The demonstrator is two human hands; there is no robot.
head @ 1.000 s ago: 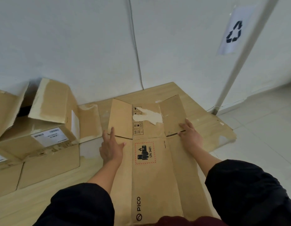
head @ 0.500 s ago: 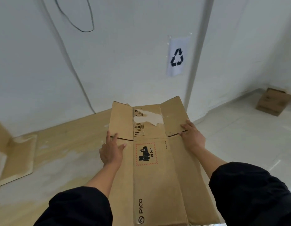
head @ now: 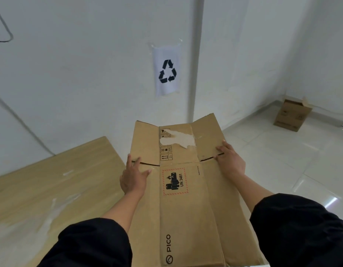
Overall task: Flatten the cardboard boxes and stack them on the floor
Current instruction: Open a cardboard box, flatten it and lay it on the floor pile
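Observation:
A flattened brown cardboard box (head: 186,212), printed with "PICO" and a battery hazard label, stretches away from me in the middle of the view. Its far flaps tilt up, and one has a torn white patch. My left hand (head: 135,176) holds its left edge near the flap slit, fingers spread on top. On the opposite edge, at the other slit, my right hand (head: 231,162) grips it. The box is off the floor, over the edge of a large flat cardboard sheet (head: 51,189) that lies on the floor at the left.
A standing cardboard box (head: 292,115) with open flaps sits in the far right corner on the white tiled floor (head: 282,160). A recycling sign (head: 167,71) is taped to the white wall beside a vertical pipe (head: 195,64). A cable runs down the wall at left.
Both hands have carried the flattened box to the right, away from the open boxes at the left, which are out of view. The recycling sign and the corner box have come into view.

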